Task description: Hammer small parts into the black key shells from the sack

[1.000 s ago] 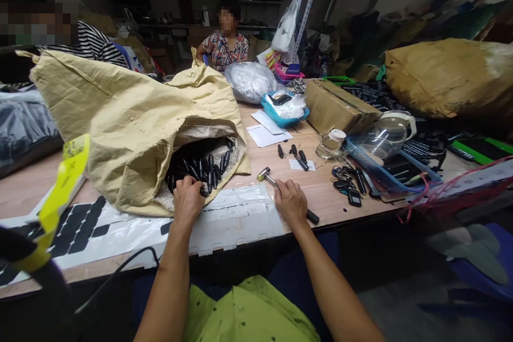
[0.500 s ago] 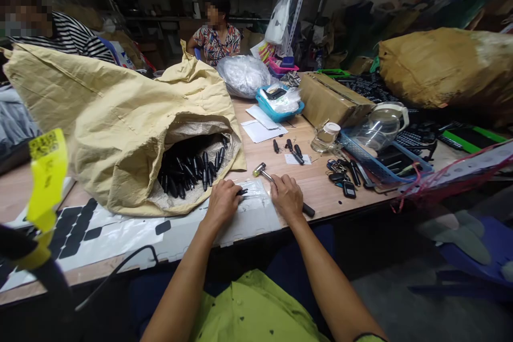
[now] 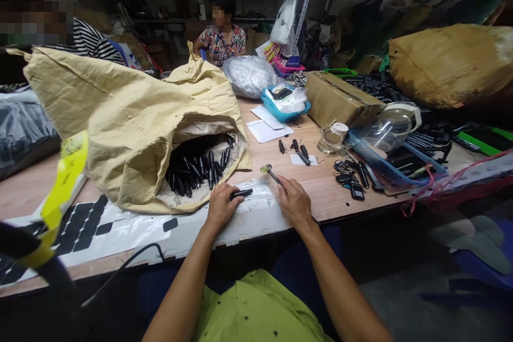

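On the light plastic-covered work surface [image 3: 256,211], my left hand [image 3: 221,207] has its fingers closed on a slim black pen-like piece [image 3: 243,193], which points to the right. My right hand [image 3: 295,202] is wrapped around the handle of a small hammer [image 3: 273,174]. The hammer's head has a yellowish face and stands to the right of and beyond the black piece, apart from it. To the left of my left hand, a beige fabric sack [image 3: 132,117] lies with its mouth toward me. Inside it are several similar black pieces [image 3: 196,171].
Behind my hands lie loose black pieces [image 3: 301,150], white papers [image 3: 267,124] and a glass jar [image 3: 332,137]. Farther right are keys [image 3: 348,177], a blue basket [image 3: 395,163] and a cardboard box [image 3: 340,100]. Two people sit across the table. A yellow tag [image 3: 64,181] hangs at left.
The black piece in my left hand shows more, lying level and pointing right. The hammer in my right hand has turned, its head appearing blurred. The whole view has shifted slightly.
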A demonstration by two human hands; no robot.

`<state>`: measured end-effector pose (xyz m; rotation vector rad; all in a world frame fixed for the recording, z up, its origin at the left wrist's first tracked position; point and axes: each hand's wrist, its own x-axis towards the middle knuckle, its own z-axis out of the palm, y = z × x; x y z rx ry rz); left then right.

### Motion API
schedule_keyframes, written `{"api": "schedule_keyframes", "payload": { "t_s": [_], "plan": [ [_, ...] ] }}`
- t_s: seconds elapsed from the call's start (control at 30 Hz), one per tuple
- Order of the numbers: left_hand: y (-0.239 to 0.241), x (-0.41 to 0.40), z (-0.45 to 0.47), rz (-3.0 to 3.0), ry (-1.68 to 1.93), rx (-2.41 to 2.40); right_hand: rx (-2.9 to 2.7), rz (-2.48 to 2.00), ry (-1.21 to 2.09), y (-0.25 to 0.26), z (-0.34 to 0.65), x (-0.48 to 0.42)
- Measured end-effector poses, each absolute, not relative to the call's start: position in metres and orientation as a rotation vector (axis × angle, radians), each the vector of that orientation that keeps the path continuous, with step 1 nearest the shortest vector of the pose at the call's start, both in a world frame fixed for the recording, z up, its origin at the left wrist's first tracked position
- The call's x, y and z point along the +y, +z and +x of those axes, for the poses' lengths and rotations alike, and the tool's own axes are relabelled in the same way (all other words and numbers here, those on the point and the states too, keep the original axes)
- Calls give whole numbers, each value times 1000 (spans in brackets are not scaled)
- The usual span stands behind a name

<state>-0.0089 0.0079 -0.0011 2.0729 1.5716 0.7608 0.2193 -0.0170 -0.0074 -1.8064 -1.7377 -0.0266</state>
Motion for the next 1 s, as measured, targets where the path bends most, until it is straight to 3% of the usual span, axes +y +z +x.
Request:
{"api": "schedule_keyframes", "payload": {
  "t_s": [0.27, 1.0],
  "plan": [
    [6, 11, -1, 1925, 720, 1658, -1773, -1430, 382, -1, 187, -59],
    [20, 15, 10, 1799, 593, 1738, -1844, -1377, 416, 10, 171, -59]
  ]
}}
